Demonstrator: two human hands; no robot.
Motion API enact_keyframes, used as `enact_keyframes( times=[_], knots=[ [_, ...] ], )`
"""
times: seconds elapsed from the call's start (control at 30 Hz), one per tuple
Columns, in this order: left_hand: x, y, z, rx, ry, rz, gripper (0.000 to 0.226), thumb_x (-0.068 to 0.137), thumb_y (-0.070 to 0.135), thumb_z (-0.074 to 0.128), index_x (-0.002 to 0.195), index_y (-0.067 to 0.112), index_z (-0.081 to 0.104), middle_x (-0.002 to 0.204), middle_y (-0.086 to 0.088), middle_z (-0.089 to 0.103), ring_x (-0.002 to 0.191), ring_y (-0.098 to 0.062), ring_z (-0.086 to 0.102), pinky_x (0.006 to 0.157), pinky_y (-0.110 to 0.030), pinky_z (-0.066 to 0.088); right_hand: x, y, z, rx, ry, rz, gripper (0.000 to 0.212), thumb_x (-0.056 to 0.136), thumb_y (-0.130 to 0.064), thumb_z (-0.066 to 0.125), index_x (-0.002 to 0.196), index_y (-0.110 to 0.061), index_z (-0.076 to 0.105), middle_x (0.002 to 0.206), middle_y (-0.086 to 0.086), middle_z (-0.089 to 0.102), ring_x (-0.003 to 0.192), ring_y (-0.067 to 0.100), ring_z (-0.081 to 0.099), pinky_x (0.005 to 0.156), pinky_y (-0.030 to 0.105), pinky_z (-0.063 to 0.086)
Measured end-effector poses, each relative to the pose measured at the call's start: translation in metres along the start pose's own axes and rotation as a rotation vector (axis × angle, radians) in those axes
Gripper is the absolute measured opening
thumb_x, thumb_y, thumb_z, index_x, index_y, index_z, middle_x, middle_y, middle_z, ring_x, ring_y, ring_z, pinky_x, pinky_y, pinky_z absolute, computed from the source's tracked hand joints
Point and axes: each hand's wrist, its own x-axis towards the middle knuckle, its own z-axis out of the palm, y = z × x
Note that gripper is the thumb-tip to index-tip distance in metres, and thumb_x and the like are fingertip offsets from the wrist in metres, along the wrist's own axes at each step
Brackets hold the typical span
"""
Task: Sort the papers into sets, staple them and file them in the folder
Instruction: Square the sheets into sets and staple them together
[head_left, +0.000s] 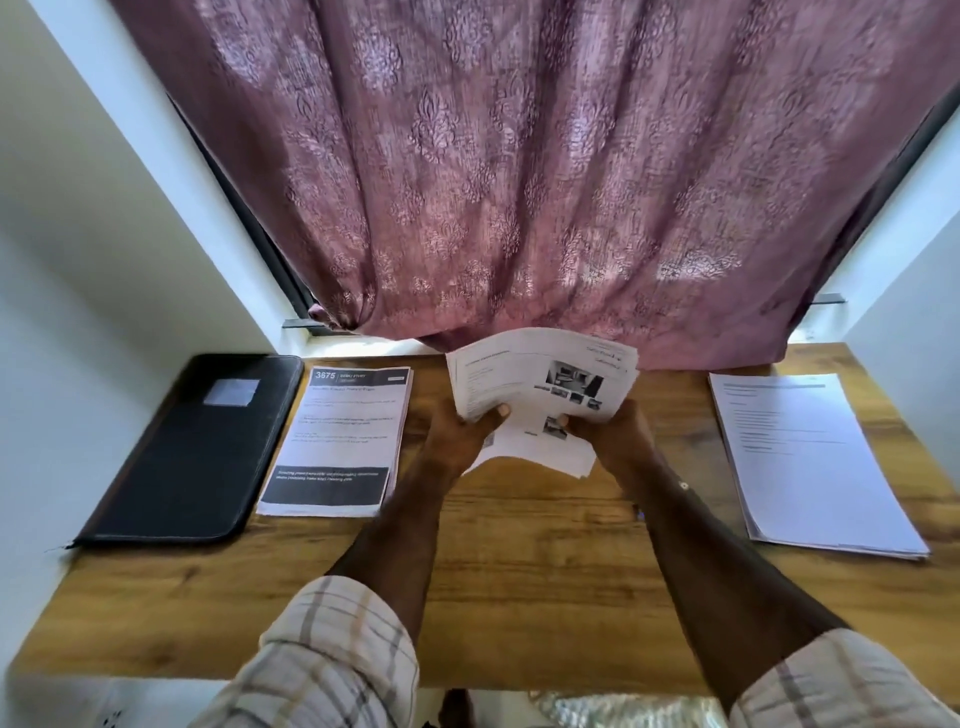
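A wooden tabletop (519, 571) with a warm brown grain fills the lower middle of the view, its near edge running across the bottom. Behind its far edge hangs a mauve curtain (519, 182) with a pale damask pattern, falling in deep folds down to the tabletop. A dark window frame (244, 218) shows along the curtain's left side. White walls (78, 208) slope away on both sides. Plaid shirt sleeves (337, 660) show at the bottom edge.
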Motion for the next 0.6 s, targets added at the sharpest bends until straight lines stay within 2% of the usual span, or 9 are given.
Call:
enact_keyframes(
  times=[0.07, 0.13, 0.2, 0.27, 0.33, 0.37, 0.43, 0.53, 0.6],
  knots=[
    [-0.007, -0.020, 0.002, 0.007, -0.002, -0.019, 0.039, 0.095, 0.004, 0.075, 0.128, 0.024, 0.067, 0.126, -0.003, 0.074, 0.120, -0.026, 0.069, 0.090, -0.047, 0.063, -0.010, 0.009, 0.002, -0.023, -0.020, 0.023, 0.032, 0.080, 0.014, 0.079, 0.108, -0.002, 0.074, 0.100, 0.001, 0.081, 0.092, 0.018, 0.078, 0.076, 0.043, 0.065],
    [-0.014, -0.033, 0.003, 0.035, 0.011, -0.024, 0.041, 0.096, 0.004, 0.073, 0.132, 0.020, 0.061, 0.129, -0.006, 0.071, 0.116, -0.017, 0.070, 0.089, -0.043, 0.064, -0.016, 0.016, 0.003, -0.035, -0.016, 0.020, 0.033, 0.082, 0.015, 0.077, 0.112, 0.003, 0.072, 0.098, 0.000, 0.081, 0.090, 0.014, 0.077, 0.072, 0.033, 0.061],
    [-0.013, -0.038, 0.003, 0.038, 0.034, -0.039, 0.043, 0.096, 0.003, 0.073, 0.131, 0.023, 0.059, 0.130, -0.006, 0.069, 0.113, -0.013, 0.071, 0.085, -0.040, 0.064, -0.014, 0.017, 0.005, -0.026, 0.005, 0.009, 0.036, 0.082, 0.014, 0.078, 0.116, 0.005, 0.071, 0.105, 0.009, 0.080, 0.096, 0.021, 0.076, 0.074, 0.035, 0.062],
    [-0.007, -0.037, 0.002, 0.019, 0.032, -0.034, 0.044, 0.096, 0.003, 0.074, 0.134, 0.018, 0.058, 0.130, -0.007, 0.069, 0.117, -0.017, 0.070, 0.087, -0.042, 0.064, -0.008, 0.015, 0.004, -0.004, 0.026, 0.017, 0.035, 0.081, 0.007, 0.083, 0.113, -0.005, 0.076, 0.110, 0.015, 0.078, 0.102, 0.030, 0.076, 0.080, 0.044, 0.064],
    [0.001, -0.039, 0.000, 0.013, 0.015, -0.016, 0.048, 0.096, 0.005, 0.075, 0.139, 0.014, 0.056, 0.133, -0.009, 0.068, 0.123, -0.025, 0.067, 0.092, -0.047, 0.063, -0.001, 0.017, 0.002, -0.009, 0.051, 0.015, 0.031, 0.080, 0.004, 0.085, 0.102, -0.018, 0.081, 0.108, 0.012, 0.080, 0.102, 0.033, 0.076, 0.084, 0.052, 0.063],
    [0.003, -0.041, -0.001, 0.016, 0.005, -0.026, 0.047, 0.096, 0.005, 0.075, 0.138, 0.014, 0.057, 0.133, -0.010, 0.068, 0.122, -0.026, 0.068, 0.092, -0.048, 0.063, 0.000, 0.020, 0.002, -0.011, 0.052, 0.012, 0.031, 0.081, 0.006, 0.084, 0.101, -0.018, 0.081, 0.108, 0.012, 0.080, 0.101, 0.034, 0.076, 0.085, 0.053, 0.063],
    [0.003, -0.050, -0.002, 0.027, -0.015, -0.065, 0.043, 0.096, 0.005, 0.075, 0.134, 0.017, 0.059, 0.129, -0.010, 0.069, 0.116, -0.028, 0.069, 0.090, -0.052, 0.063, -0.002, 0.025, 0.004, -0.012, 0.046, 0.027, 0.034, 0.081, 0.010, 0.082, 0.108, -0.009, 0.077, 0.110, 0.013, 0.079, 0.105, 0.034, 0.075, 0.085, 0.052, 0.063],
    [0.001, -0.063, -0.005, 0.026, -0.032, -0.091, 0.046, 0.092, 0.019, 0.081, 0.134, 0.024, 0.062, 0.132, -0.008, 0.069, 0.122, -0.036, 0.066, 0.094, -0.059, 0.060, -0.004, 0.031, 0.007, -0.020, 0.057, 0.060, 0.043, 0.079, 0.017, 0.079, 0.119, 0.005, 0.069, 0.107, 0.007, 0.080, 0.101, 0.023, 0.077, 0.078, 0.038, 0.063],
    [0.003, -0.065, -0.008, 0.027, -0.029, -0.088, 0.045, 0.090, 0.023, 0.083, 0.130, 0.034, 0.065, 0.133, -0.006, 0.069, 0.124, -0.035, 0.065, 0.095, -0.059, 0.060, -0.002, 0.032, 0.006, -0.019, 0.063, 0.071, 0.044, 0.079, 0.015, 0.081, 0.120, 0.005, 0.070, 0.108, 0.008, 0.080, 0.101, 0.022, 0.077, 0.078, 0.036, 0.063]
  ],
)
